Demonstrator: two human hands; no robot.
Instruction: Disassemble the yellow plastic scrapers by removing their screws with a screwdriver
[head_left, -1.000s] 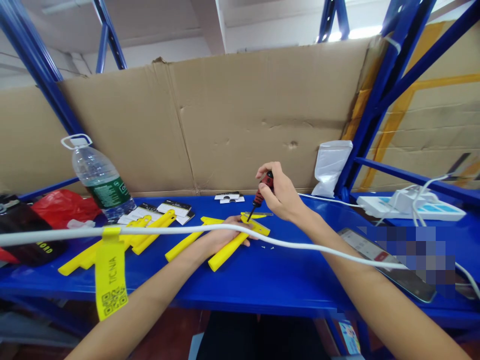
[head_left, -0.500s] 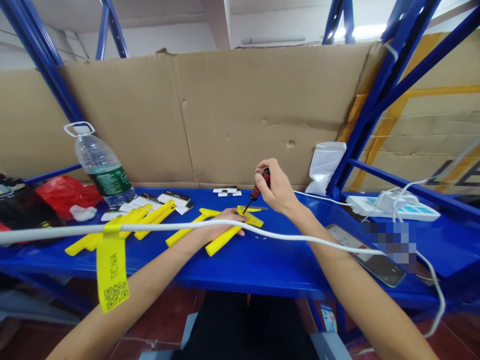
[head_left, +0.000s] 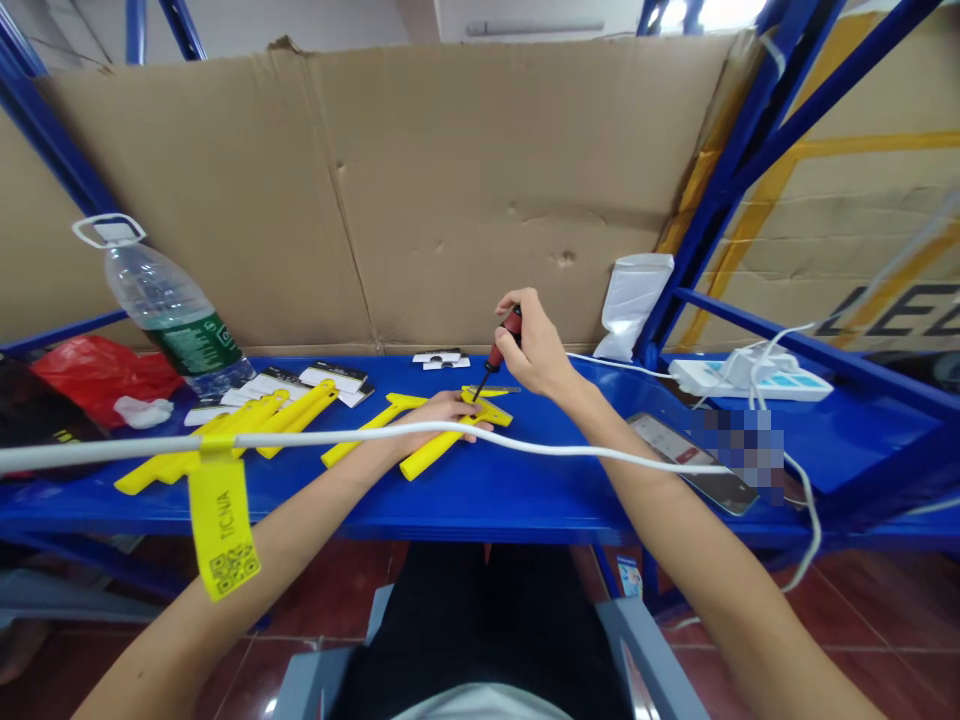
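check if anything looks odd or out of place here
The white cable looks out of place: it runs across the view, in front of both forearms and the held yellow tool, with a yellow tag dangling from it. The bottle appears to lean, though lens distortion may cause that.

blue table [head_left: 525,497] bears yellow tools [head_left: 432,456], phone [head_left: 664,441], bottle [head_left: 187,345]
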